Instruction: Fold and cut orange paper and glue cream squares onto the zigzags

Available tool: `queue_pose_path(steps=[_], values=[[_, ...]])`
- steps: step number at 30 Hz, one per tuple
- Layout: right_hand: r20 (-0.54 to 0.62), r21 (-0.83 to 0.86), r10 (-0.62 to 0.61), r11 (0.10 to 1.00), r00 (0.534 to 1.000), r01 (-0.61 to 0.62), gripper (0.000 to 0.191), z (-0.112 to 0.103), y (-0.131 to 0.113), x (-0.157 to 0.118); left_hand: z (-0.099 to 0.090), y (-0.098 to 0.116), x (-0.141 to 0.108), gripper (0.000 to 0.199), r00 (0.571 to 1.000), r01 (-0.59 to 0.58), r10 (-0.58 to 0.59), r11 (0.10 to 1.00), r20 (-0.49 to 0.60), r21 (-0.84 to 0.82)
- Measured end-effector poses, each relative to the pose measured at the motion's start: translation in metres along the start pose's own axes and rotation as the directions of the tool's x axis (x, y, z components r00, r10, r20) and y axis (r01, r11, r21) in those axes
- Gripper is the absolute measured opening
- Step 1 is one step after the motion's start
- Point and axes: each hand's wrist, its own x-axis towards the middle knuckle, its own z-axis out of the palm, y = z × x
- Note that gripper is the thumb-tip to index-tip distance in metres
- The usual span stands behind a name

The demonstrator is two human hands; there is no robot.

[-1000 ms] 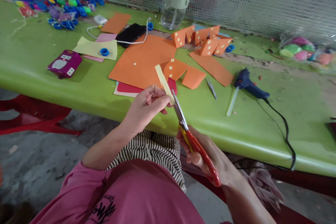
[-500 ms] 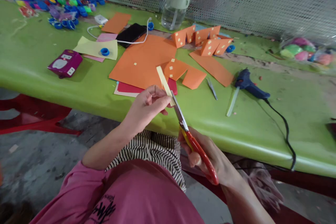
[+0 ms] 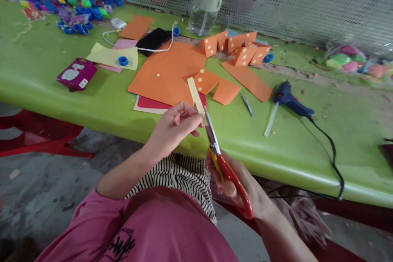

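My left hand (image 3: pixel 176 129) pinches a narrow pale yellow paper strip (image 3: pixel 195 96) near its lower end, with the far end pointing up over the table. My right hand (image 3: pixel 233 176) is closed round the red and yellow handles of a pair of scissors (image 3: pixel 229 170). The scissor blades point up and lie right beside the strip's lower end, close to my left fingertips. Beyond the strip lies a folded orange paper piece (image 3: pixel 227 90) with small pale squares on it. Large orange paper (image 3: pixel 172 69) is stacked on red and pale sheets.
A hot glue gun (image 3: pixel 291 100) with a cord and tweezers (image 3: pixel 247 104) lie to the right. Dotted orange folded papers (image 3: pixel 245 54) stand at the back near a water bottle (image 3: pixel 207 4). A phone (image 3: pixel 155 41), a purple box (image 3: pixel 76 74) and colourful plastic pieces (image 3: pixel 67 6) lie leftward.
My left hand and the paper strip have shifted slightly to the right. The scissors remain beside the strip's lower end, their handles moved a little left.
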Motion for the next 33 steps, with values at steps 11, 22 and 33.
queue_pose_path(steps=[11,22,33], values=[[-0.223,0.055,-0.166,0.982,0.961,0.182,0.059,0.007,-0.005,0.01,0.001,-0.005,-0.005,0.016,0.999,-0.051,0.051,0.996,-0.009,-0.07],[-0.525,0.091,-0.262,0.929,0.81,0.36,0.031,0.013,-0.039,0.061,0.005,-0.023,-0.013,0.018,0.998,-0.064,0.065,0.996,0.007,-0.064],[-0.378,0.017,-0.152,0.985,0.913,0.171,0.021,0.0,-0.054,0.049,-0.026,0.01,-0.007,0.018,0.998,0.008,-0.024,0.969,0.065,0.245]])
